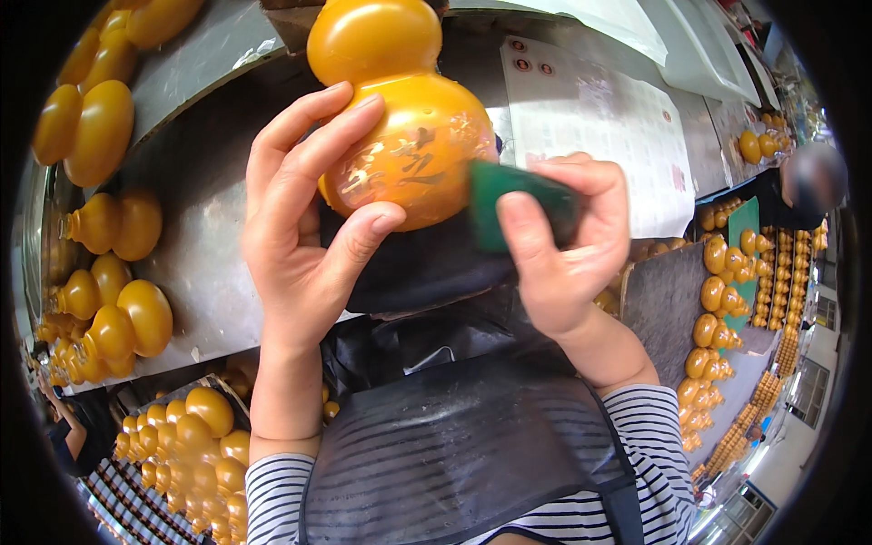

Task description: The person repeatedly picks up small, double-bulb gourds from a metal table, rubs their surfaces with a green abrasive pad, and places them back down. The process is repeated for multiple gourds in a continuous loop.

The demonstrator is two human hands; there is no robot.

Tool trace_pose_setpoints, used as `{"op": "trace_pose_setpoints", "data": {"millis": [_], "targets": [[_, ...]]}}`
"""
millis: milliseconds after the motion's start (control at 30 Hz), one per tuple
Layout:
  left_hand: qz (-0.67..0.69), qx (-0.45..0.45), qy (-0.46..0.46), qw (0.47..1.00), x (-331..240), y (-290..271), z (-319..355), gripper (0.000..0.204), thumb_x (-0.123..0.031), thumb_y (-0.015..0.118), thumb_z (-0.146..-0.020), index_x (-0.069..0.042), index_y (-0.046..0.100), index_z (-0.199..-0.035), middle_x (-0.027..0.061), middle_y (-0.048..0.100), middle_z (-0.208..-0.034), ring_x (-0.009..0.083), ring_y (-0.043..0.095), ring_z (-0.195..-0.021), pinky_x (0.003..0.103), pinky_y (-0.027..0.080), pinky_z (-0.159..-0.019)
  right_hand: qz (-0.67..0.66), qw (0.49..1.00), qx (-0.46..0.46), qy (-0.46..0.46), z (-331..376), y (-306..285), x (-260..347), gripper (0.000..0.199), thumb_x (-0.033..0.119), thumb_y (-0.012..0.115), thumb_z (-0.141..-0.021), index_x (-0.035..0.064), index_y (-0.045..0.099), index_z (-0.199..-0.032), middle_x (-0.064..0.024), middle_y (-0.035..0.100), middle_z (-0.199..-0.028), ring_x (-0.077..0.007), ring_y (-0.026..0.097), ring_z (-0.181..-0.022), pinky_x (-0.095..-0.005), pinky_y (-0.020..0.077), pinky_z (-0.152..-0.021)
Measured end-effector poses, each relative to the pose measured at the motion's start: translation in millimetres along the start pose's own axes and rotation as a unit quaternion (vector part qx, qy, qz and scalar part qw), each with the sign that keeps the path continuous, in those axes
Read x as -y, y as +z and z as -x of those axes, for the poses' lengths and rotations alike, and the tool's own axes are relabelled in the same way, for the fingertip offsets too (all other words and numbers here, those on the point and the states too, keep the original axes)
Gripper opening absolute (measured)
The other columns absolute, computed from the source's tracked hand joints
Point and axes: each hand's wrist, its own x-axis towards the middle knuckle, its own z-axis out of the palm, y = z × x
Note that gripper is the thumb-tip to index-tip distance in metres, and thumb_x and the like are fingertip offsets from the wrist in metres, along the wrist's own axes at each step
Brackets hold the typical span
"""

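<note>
My left hand grips a glossy amber gourd-shaped piece by its lower bulb, holding it up over the metal workbench. Dark and gold markings show on the bulb's front. My right hand pinches a dark green pad and presses it against the right side of the bulb. A black cloth lies under the gourd. My dark apron and striped sleeves fill the lower part of the view.
Several more amber gourds lie along the bench's left edge and in a crate below. A printed paper sheet lies at the back right. Rows of gourds stand at right, near another person. A second person is at lower left.
</note>
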Motion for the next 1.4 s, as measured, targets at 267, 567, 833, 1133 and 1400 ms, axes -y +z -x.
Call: {"op": "trace_pose_setpoints", "data": {"millis": [267,567,833,1133,1400], "targets": [[-0.011,0.054,-0.055,0.997,-7,-13,-3,0.084,-0.062,0.024,-0.099,0.012,0.052,-0.129,0.0210,0.042,-0.138,0.0285,0.044,-0.129,0.038,0.034,-0.109,0.230,0.894,0.118,-0.367,-7,11,13,0.022,0.011,0.075,-0.063,0.0151,0.073,-0.085,0.0034,0.064,-0.088,-0.0126,0.056,-0.078,-0.0254,0.0391,-0.063],[0.048,-0.035,-0.097,0.994,-9,0,-4,0.076,-0.050,0.053,-0.092,0.003,0.035,-0.144,0.0165,0.033,-0.149,0.0282,0.035,-0.136,0.041,0.032,-0.111,0.024,0.974,0.215,-0.070,-35,-20,16,0.025,0.007,0.071,-0.075,0.0060,0.065,-0.100,-0.0029,0.062,-0.091,-0.0145,0.059,-0.086,-0.0262,0.0465,-0.073],[0.045,-0.014,-0.146,0.988,-17,8,-22,0.067,-0.018,0.048,-0.094,0.000,0.019,-0.152,0.0200,0.029,-0.152,0.0293,0.034,-0.138,0.038,0.026,-0.114,0.004,0.939,0.256,0.228,-80,-3,6,0.050,0.034,0.071,-0.088,-0.0017,0.055,-0.120,0.0083,0.045,-0.067,0.0006,0.041,-0.063,-0.0149,0.0328,-0.059],[-0.084,0.018,-0.178,0.980,-24,7,-34,0.078,-0.022,0.058,-0.088,-0.004,0.019,-0.153,0.0181,0.038,-0.146,0.0261,0.043,-0.132,0.036,0.035,-0.108,0.011,0.936,0.255,0.244,-83,-1,6,0.050,0.036,0.070,-0.089,-0.0017,0.056,-0.119,0.0089,0.045,-0.064,0.0012,0.041,-0.060,-0.0151,0.0324,-0.057],[0.120,-0.106,-0.287,0.945,-35,20,-35,0.071,-0.036,0.044,-0.097,-0.002,0.014,-0.153,0.0206,0.035,-0.147,0.0290,0.036,-0.138,0.038,0.029,-0.112,-0.041,0.946,0.210,0.243,-71,-1,-1,0.040,0.027,0.074,-0.086,-0.0015,0.059,-0.111,0.0068,0.043,-0.057,0.0002,0.039,-0.056,-0.0178,0.0307,-0.054]]}}
